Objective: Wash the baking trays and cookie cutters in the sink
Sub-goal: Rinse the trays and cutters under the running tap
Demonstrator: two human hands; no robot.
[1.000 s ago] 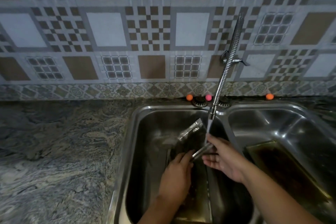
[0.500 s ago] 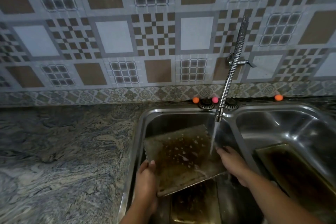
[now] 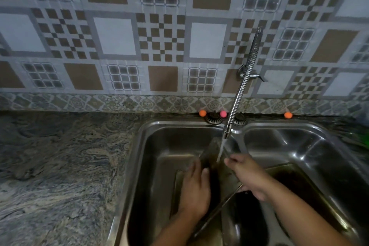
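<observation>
A: Where's the tray?
B: Tray (image 3: 214,168) sits lower centre of frame, in the left basin of the sink (image 3: 143,166), tipped nearly edge-on under the water. Blurred, dark.
A: Hands?
B: Left hand (image 3: 194,191) lies on the tray's left face, fingers fairly straight, pressing flat, not wrapped. Right hand (image 3: 245,175) holds the tray's right edge; fingers look curled round it, thumb side is blurred.
A: Water running?
B: Yes, a thin stream drops from the tap (image 3: 242,84), centre right of frame, and lands between the two hands on the tray.
A: Anything else?
B: A second tray (image 3: 295,187) lies flat in the right basin, lower right. Another tray (image 3: 177,191) lies on the left basin floor under the left hand. Two orange balls (image 3: 202,113) and a pink one (image 3: 223,114) sit on the sink's back ledge. Marbled bench (image 3: 60,166) fills the left of frame.
A: Cutters?
B: Can't tell.
</observation>
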